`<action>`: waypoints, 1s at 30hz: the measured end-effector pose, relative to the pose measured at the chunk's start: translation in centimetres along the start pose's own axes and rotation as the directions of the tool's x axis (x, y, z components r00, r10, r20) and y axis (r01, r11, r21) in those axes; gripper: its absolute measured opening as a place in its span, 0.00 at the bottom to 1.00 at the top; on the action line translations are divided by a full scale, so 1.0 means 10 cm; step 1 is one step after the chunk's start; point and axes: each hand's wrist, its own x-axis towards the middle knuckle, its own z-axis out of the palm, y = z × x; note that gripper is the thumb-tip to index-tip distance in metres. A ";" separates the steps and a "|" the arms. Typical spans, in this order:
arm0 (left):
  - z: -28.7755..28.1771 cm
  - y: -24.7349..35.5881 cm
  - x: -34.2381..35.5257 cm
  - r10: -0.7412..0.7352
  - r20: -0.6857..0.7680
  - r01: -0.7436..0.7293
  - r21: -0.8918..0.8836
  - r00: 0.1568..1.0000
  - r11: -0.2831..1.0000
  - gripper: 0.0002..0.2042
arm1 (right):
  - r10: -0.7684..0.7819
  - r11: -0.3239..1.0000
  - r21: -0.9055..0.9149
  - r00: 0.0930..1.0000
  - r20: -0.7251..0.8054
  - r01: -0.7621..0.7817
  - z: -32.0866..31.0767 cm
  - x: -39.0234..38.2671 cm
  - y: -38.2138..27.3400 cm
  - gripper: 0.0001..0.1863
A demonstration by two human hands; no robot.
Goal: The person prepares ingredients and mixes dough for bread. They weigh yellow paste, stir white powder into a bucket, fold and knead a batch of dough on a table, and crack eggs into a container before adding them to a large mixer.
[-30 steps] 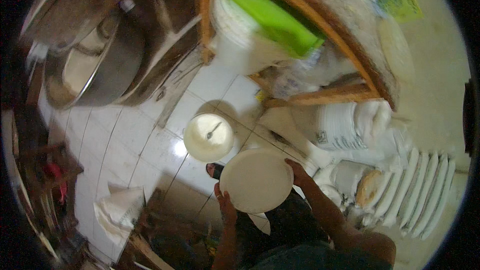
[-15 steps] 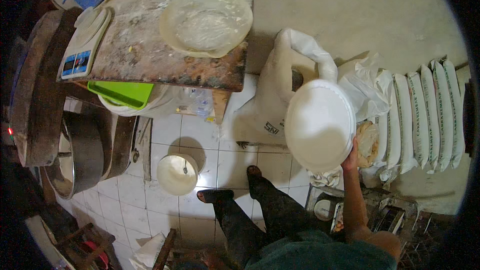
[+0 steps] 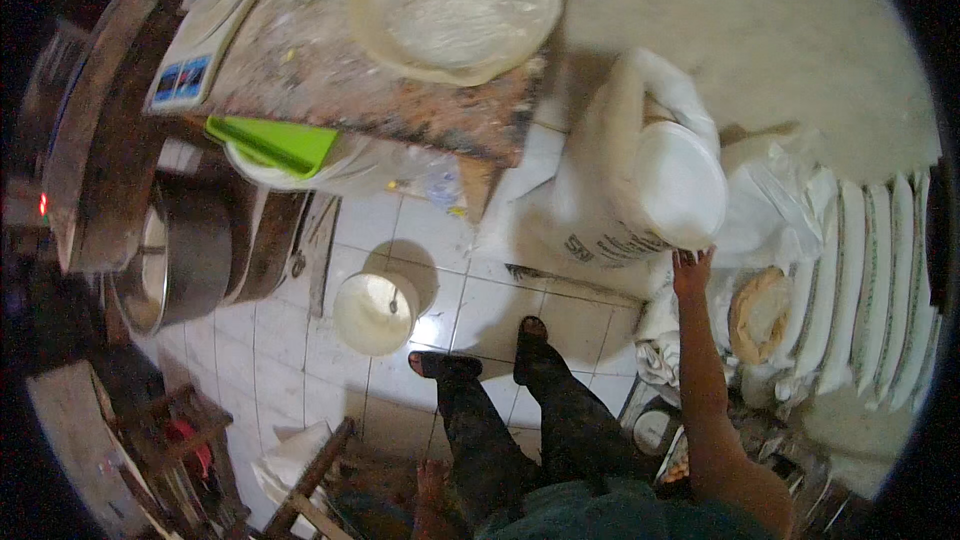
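A round white lid (image 3: pixel 682 185) lies against the mouth of a big white sack (image 3: pixel 590 190) that stands on the floor to the right of the table. My right hand (image 3: pixel 692 272) reaches out to the lid's near rim. Its fingers are spread, with the tips at or just below that rim; whether they touch it is unclear. Low in the picture, my left hand (image 3: pixel 430 485) hangs beside my left leg, dim and blurred, so its fingers cannot be made out. On the tiles ahead of my feet stands a white bucket (image 3: pixel 375 315) with a small dark utensil inside.
A floury wooden table (image 3: pixel 330 70) holds a wide shallow bowl (image 3: pixel 455 15) and a digital scale (image 3: pixel 205 50). Under it is a green tray (image 3: pixel 275 145). Beside a machine at left sits a metal mixing bowl (image 3: pixel 185 255). Full white sacks (image 3: pixel 850 290) line the right.
My right hand has carried the lid away from me to the sack's mouth, and its fingers are now spread at the rim. My left hand has come into view. The whole view has shifted.
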 end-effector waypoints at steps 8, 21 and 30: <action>-0.06 0.18 -0.45 -0.209 -0.176 0.159 -0.262 0.962 0.952 0.25 | 0.135 0.583 -0.785 0.978 -0.160 -0.209 -1.43 -0.55 0.82 0.35; -0.69 0.47 0.20 -0.275 -0.227 0.052 -0.676 0.934 0.735 0.24 | 0.886 0.020 -0.702 0.312 0.342 0.712 0.90 -2.47 5.21 0.19; 0.20 0.01 0.28 -0.548 -0.161 0.182 -0.836 0.821 0.518 0.24 | 0.975 -0.121 0.486 0.012 0.221 0.865 0.85 -1.85 7.05 0.16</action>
